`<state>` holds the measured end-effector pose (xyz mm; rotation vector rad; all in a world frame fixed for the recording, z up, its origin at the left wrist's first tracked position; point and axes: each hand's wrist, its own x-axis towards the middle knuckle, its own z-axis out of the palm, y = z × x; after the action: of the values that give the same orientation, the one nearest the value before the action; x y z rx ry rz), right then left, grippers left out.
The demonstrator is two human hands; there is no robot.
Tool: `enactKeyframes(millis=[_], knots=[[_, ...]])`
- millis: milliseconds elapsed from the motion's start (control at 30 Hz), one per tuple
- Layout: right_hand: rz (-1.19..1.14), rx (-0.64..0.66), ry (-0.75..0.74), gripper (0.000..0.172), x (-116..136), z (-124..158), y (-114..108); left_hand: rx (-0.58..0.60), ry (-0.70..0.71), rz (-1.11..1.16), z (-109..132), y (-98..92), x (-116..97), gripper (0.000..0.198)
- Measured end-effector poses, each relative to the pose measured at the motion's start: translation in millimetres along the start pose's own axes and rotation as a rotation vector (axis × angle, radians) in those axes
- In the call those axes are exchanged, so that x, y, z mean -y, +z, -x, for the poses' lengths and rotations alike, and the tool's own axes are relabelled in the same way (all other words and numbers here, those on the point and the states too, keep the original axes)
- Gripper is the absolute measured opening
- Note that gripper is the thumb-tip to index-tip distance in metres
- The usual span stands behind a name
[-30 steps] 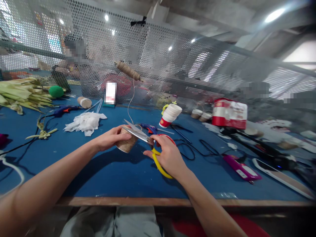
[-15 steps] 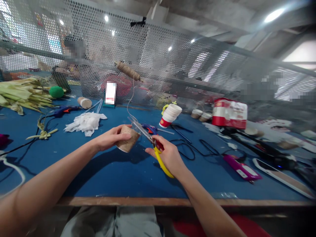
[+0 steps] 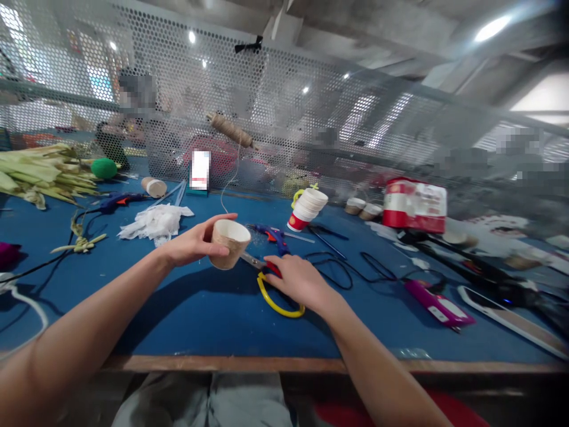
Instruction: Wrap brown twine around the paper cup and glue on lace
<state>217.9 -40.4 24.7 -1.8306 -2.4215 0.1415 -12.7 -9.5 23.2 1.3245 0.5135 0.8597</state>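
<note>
A paper cup wrapped in brown twine (image 3: 232, 242) is gripped around its side by my left hand (image 3: 191, 242), with its white open mouth tilted up. My right hand (image 3: 299, 279) has its fingers on the red handle of a pair of scissors (image 3: 281, 309). The yellow handle loop hangs lower, and the blade tips are hidden behind the cup. From the twine spool (image 3: 231, 130) on the mesh panel, a strand runs down to behind my left hand. Just beyond the scissors rests a blue glue gun (image 3: 276, 237).
Stacked paper cups (image 3: 306, 210) stand at the back middle. Crumpled white lace (image 3: 157, 222), a second glue gun (image 3: 115, 201), and corn husks (image 3: 40, 172) lie left. Black cables (image 3: 342, 276), a purple device (image 3: 438, 303) and a white phone-like slab (image 3: 507, 320) lie right. A person sits behind the mesh.
The cup has turned in my left hand, so its open mouth now faces up. My right hand and the scissors have lowered, with the blades now down behind the cup.
</note>
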Motion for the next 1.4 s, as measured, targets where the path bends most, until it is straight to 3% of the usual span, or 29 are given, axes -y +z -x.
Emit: enactKeyframes(millis=[133,267,500,767,933,1067,1167,1233,1300,1367,1400], knots=[[-0.433,-0.299,-0.269,0.023,19,-1,-32,0.032,-0.025,0.058,-2,-0.8,6,0.074],[-0.638,-0.332,-0.419,0.016,33,-9,-37,0.050,-0.051,0.089,-3,1.0,11,0.072],[-0.776,-0.267,-0.416,0.012,38,-17,-24,0.046,-0.105,0.133,-4,4.3,12,0.071],[-0.892,-0.273,-0.270,0.016,42,-18,-14,0.026,-0.118,0.166,-4,5.5,13,0.067],[-1.118,-0.350,-0.204,0.018,39,-25,-6,0.006,-0.121,0.162,-4,7.2,11,0.070],[-1.392,-0.499,-0.121,0.022,29,-31,-12,-0.011,-0.120,0.076,-5,5.9,12,0.073],[-1.280,-0.522,-0.020,0.032,18,-33,-15,-0.052,-0.061,-0.090,-6,4.9,13,0.075],[-1.032,-0.382,0.010,0.035,11,-33,-11,-0.087,-0.002,-0.203,-8,4.5,15,0.079],[-0.811,-0.230,0.010,0.028,8,-34,-6,-0.127,0.051,-0.308,-9,4.2,17,0.083],[-0.741,-0.199,-0.013,0.012,8,-34,-2,-0.177,0.086,-0.401,-10,4.3,19,0.086],[-0.774,-0.207,-0.041,0.019,9,-33,-1,-0.202,0.096,-0.431,-10,4.5,20,0.087]])
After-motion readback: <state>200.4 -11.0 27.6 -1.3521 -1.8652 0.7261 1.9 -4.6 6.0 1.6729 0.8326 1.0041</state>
